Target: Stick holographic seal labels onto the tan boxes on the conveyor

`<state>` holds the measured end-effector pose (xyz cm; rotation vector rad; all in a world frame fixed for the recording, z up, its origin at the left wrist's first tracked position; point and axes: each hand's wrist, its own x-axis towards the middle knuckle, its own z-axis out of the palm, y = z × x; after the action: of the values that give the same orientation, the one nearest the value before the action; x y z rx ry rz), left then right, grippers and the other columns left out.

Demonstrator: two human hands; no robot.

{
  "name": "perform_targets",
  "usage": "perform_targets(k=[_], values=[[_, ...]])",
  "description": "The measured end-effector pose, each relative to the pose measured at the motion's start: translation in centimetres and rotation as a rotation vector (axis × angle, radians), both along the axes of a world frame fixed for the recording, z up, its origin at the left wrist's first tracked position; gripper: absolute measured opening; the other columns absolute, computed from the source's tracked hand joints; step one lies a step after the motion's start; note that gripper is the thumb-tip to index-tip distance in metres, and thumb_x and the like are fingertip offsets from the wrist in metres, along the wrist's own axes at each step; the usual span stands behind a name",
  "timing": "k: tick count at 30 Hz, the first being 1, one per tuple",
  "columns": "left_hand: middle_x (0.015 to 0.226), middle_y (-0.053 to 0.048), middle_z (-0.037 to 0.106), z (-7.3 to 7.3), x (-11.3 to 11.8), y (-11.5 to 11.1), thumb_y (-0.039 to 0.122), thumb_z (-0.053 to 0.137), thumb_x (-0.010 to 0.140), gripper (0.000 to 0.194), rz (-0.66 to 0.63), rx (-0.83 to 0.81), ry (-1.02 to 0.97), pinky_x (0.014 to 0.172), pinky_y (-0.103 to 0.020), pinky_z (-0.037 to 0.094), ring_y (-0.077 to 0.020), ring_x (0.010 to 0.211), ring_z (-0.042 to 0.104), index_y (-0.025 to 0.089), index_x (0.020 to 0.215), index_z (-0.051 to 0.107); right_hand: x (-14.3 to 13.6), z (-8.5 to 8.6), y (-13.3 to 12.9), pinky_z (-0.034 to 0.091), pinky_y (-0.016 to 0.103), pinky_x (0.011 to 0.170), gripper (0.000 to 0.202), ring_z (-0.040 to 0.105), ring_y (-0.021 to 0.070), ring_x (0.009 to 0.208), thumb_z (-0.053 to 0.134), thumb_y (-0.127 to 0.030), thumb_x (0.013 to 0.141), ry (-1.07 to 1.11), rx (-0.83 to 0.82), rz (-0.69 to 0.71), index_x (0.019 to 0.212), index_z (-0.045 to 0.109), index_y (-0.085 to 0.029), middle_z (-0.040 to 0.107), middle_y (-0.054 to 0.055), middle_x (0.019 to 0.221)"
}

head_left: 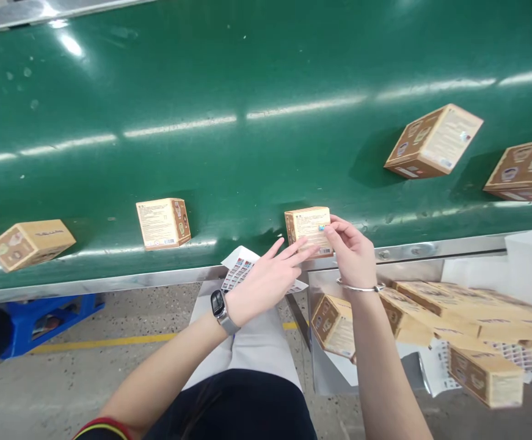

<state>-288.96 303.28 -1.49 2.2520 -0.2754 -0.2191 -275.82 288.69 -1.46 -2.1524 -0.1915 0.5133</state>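
A small brown and cream box (309, 223) sits at the near edge of the green belt (211, 159). My right hand (355, 250) is at its right side, thumb and index finger pinched on a small blue sticker (322, 228) at the box's printed face. My left hand (270, 275), with a watch on the wrist, has its fingers spread, the tips touching the lower part of that face. Under the left hand lies a sheet of small stickers (238, 269), partly covered by it.
On the belt, one box (162, 224) stands left of centre, another (32, 243) farther left, and two more (435, 142) at the right. A metal rail (156, 281) borders the belt. Several boxes (485, 373) and sticker sheets lie at the lower right. A blue stool (46, 321) is at the left.
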Motion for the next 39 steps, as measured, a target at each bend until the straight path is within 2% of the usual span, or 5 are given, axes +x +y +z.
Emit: perform_targets(k=[15,18,23,32,39], values=[[0.151,-0.008,0.045,0.2,0.4,0.4,0.014,0.047,0.096,0.022,-0.001,-0.104,-0.033,0.122,-0.047,0.022,-0.0239,0.147,0.031,0.015,0.082,0.064,-0.3,0.5,1.3,0.059,0.036,0.071,0.024,0.071,0.0195,0.08,0.058,-0.032,0.09,-0.518,-0.075,-0.202,0.112,0.052,-0.022,0.063,0.013,0.115],[0.115,-0.004,0.071,1.2,-0.2,2.1,0.023,0.046,0.099,0.022,0.093,-0.248,0.11,0.102,-0.038,0.043,-0.0207,0.115,0.062,0.018,0.089,0.065,-1.0,3.9,1.8,0.056,0.042,0.086,0.014,0.067,0.0251,0.1,0.054,-0.029,0.094,-0.55,-0.115,0.066,0.103,0.062,-0.023,0.067,0.01,0.108],[0.09,0.002,0.072,2.8,-2.0,5.8,0.028,0.048,0.099,0.019,0.268,-0.509,0.378,0.068,-0.024,0.044,-0.0127,0.076,0.063,0.022,0.095,0.065,-3.8,7.2,3.8,0.059,0.032,0.072,0.019,0.071,0.02,0.083,0.054,-0.033,0.096,-0.214,-0.161,0.837,0.107,0.066,-0.024,0.074,0.005,0.094],[0.071,0.003,0.064,2.2,-5.1,8.6,0.027,0.059,0.092,0.018,0.372,-0.467,0.508,0.057,-0.023,0.034,-0.0103,0.063,0.054,0.018,0.079,0.064,-5.1,6.1,6.1,0.053,0.026,0.055,0.023,0.066,0.015,0.061,0.051,-0.032,0.098,-0.067,-0.191,0.929,0.087,0.068,-0.021,0.071,0.002,0.075],[0.069,0.001,0.066,2.3,-6.1,9.1,0.027,0.056,0.094,0.022,0.347,-0.365,0.52,0.057,-0.025,0.034,-0.0116,0.062,0.056,0.018,0.078,0.067,-5.6,5.9,7.7,0.059,0.034,0.074,0.017,0.07,0.0205,0.087,0.053,-0.029,0.097,-0.156,-0.205,1.035,0.102,0.068,-0.023,0.074,0.006,0.097]])
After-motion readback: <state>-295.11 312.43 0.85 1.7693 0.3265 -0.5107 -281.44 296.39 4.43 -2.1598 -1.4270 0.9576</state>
